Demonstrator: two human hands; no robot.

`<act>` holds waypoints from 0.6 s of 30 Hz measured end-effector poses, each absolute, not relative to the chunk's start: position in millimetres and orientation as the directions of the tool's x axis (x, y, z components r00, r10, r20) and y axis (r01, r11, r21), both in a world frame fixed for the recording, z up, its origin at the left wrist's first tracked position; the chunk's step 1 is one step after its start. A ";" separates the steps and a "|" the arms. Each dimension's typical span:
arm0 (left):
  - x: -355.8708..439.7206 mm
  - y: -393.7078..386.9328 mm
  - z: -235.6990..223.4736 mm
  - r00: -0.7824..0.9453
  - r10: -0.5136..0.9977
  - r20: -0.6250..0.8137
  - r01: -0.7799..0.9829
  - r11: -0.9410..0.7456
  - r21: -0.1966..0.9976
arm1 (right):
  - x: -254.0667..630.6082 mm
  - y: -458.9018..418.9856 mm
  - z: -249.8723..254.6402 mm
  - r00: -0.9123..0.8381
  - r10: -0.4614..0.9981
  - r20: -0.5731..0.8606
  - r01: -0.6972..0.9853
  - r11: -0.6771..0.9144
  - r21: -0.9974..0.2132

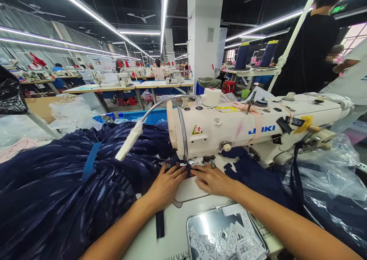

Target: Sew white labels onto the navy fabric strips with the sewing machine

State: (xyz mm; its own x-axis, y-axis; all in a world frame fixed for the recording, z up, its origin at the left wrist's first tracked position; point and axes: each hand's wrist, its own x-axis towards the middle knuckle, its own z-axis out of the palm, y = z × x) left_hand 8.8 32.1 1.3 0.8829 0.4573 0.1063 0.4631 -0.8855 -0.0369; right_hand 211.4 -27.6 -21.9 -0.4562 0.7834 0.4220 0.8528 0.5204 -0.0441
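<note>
Fingers (176, 173) extended over dark fabric (188, 171) beneath the sewing machine (218, 128) head.
Left hand (165, 185) and right hand (214, 180) lie open on opposite sides of the dark fabric; neither visibly closes on it. It is probably light, soft and easily shifted; take hold flat, near both edges, clear of the machine's working parts. Labels (229, 241) in a metal tray (200, 218) occupy the bench (146, 248) in front; a navy cloth heap (94, 176) crowds the left, limiting side clearance; a wrapped gooseneck (129, 140) overhangs it.
</note>
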 end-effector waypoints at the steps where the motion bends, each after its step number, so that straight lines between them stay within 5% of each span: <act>1: 9.8 33.4 2.5 0.880 0.464 0.101 0.469 -0.883 -0.030 | 212.2 -26.9 -21.9 -0.444 0.795 0.413 0.856 0.512 -0.065; 10: 14.9 39.4 3.9 0.864 0.466 0.188 0.489 -0.867 -0.100 | 216.6 -16.2 -23.9 -0.303 0.893 0.331 0.912 0.373 -0.169; 18: 28.1 18.7 6.6 0.723 0.641 0.258 0.691 -0.660 -0.295 | 209.3 -23.6 -17.4 -0.313 0.885 0.344 0.950 0.298 0.098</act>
State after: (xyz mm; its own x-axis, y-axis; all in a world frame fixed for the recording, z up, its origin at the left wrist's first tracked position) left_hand 28.1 18.7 6.6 0.7230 0.6407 0.2584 0.6906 -0.6604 -0.2948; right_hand 209.3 -23.6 -17.4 -0.3130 0.8851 0.3444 0.9496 0.2976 0.0982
